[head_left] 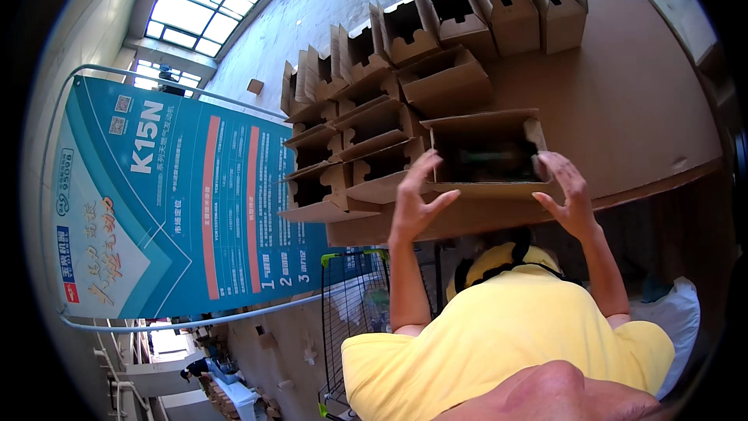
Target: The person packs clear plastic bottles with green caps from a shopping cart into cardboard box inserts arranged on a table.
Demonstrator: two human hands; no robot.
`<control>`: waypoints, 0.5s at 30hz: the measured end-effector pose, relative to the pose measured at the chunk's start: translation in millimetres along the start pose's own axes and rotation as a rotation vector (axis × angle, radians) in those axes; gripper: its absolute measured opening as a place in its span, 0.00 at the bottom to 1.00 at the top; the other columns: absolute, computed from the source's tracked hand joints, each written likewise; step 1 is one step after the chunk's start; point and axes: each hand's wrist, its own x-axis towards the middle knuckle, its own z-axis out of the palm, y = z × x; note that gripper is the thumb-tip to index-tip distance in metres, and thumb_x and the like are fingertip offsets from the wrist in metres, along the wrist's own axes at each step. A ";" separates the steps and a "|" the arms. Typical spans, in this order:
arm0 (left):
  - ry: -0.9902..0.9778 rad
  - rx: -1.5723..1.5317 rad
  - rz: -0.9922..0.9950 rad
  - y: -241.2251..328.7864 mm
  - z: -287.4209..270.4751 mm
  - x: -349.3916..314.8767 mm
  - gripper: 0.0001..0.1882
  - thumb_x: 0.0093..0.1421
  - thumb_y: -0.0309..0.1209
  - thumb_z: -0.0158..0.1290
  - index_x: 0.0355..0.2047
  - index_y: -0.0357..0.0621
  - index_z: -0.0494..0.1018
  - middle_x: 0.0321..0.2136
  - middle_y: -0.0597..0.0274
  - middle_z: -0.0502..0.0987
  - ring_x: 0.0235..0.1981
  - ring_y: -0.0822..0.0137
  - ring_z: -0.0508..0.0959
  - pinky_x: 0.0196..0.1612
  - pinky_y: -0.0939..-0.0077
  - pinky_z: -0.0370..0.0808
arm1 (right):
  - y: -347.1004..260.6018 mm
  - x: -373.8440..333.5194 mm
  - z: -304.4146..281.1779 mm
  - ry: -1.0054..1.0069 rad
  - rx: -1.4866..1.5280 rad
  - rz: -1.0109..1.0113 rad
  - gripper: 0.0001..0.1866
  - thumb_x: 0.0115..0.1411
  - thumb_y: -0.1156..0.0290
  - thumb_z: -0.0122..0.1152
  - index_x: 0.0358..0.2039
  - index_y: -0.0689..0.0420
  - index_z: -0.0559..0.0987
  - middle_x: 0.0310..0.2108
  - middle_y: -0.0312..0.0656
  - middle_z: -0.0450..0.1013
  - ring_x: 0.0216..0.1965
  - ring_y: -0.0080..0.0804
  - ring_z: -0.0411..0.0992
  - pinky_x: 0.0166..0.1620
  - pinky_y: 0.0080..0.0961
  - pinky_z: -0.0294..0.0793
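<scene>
An open brown cardboard box [487,189] lies between my two hands at the near edge of the cardboard-covered table. Something dark sits inside it, too shadowed to name. My left hand [418,196] is at the box's left side, slightly blurred, its fingertips by the side wall and thumb spread away. On the opposite side my right hand [569,193] has its fingers stretched along the right wall, thumb apart. Whether either hand bears on the cardboard I cannot tell. Left of and beyond this box stand several open boxes [448,86] in close rows, their top flaps raised.
Brown cardboard [623,101] covers the tabletop to the right. Left of the table stands a large blue display board [171,210] in a tubular frame. A black wire basket [351,320] is below the table's near edge. A white sack [676,320] lies at the right.
</scene>
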 end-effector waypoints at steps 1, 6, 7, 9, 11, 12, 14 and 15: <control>-0.057 0.004 0.020 -7.9 6.9 -0.9 0.30 0.48 0.42 0.64 0.48 0.41 0.72 0.55 0.49 0.69 0.57 0.53 0.69 0.58 0.64 0.65 | 0.2 -2.2 12.2 -0.023 0.028 0.018 0.26 0.56 0.64 0.63 0.54 0.58 0.69 0.52 0.50 0.70 0.55 0.47 0.67 0.57 0.37 0.66; -0.068 0.038 0.022 -20.6 21.1 16.4 0.20 0.49 0.33 0.63 0.40 0.38 0.72 0.46 0.50 0.75 0.47 0.51 0.75 0.47 0.65 0.73 | 5.5 5.7 41.9 0.092 0.172 0.246 0.25 0.53 0.71 0.64 0.51 0.60 0.70 0.44 0.50 0.73 0.49 0.47 0.71 0.52 0.37 0.69; -0.042 0.104 0.012 -25.4 21.3 19.9 0.20 0.48 0.34 0.64 0.39 0.38 0.72 0.45 0.51 0.75 0.45 0.51 0.75 0.47 0.66 0.73 | 3.7 8.3 46.6 0.167 0.115 0.232 0.27 0.54 0.69 0.64 0.54 0.59 0.68 0.46 0.50 0.72 0.50 0.48 0.70 0.53 0.38 0.68; 0.029 0.225 0.015 -24.4 20.5 23.3 0.31 0.46 0.33 0.65 0.49 0.42 0.68 0.49 0.51 0.71 0.51 0.51 0.71 0.52 0.62 0.70 | -0.9 16.9 54.8 0.322 -0.180 0.153 0.30 0.54 0.68 0.64 0.56 0.59 0.67 0.47 0.51 0.72 0.51 0.48 0.69 0.55 0.37 0.66; 0.156 0.448 0.244 -7.4 14.1 31.8 0.38 0.44 0.32 0.66 0.55 0.43 0.62 0.54 0.50 0.66 0.56 0.51 0.66 0.57 0.60 0.64 | 10.0 15.8 64.7 0.407 -0.261 0.191 0.33 0.54 0.65 0.65 0.59 0.59 0.64 0.52 0.52 0.68 0.55 0.48 0.66 0.57 0.36 0.63; 0.229 0.566 0.352 -3.4 8.7 35.0 0.42 0.44 0.31 0.66 0.59 0.43 0.59 0.56 0.50 0.64 0.59 0.51 0.63 0.59 0.59 0.62 | 17.0 14.4 69.6 0.365 -0.183 0.249 0.33 0.54 0.63 0.64 0.58 0.59 0.64 0.52 0.52 0.69 0.55 0.48 0.66 0.57 0.36 0.63; 0.104 0.546 0.392 -15.4 4.5 46.7 0.45 0.43 0.30 0.66 0.61 0.42 0.56 0.57 0.48 0.62 0.62 0.50 0.58 0.63 0.56 0.55 | 24.5 10.3 72.8 0.282 -0.035 0.369 0.33 0.56 0.60 0.63 0.58 0.60 0.65 0.51 0.52 0.70 0.54 0.48 0.67 0.55 0.36 0.65; 0.054 0.524 0.411 -29.9 4.2 52.3 0.44 0.43 0.30 0.66 0.60 0.41 0.57 0.57 0.48 0.63 0.61 0.50 0.59 0.63 0.57 0.56 | 22.8 10.1 72.5 0.262 -0.010 0.399 0.32 0.56 0.59 0.62 0.57 0.60 0.65 0.50 0.53 0.70 0.53 0.49 0.68 0.54 0.36 0.66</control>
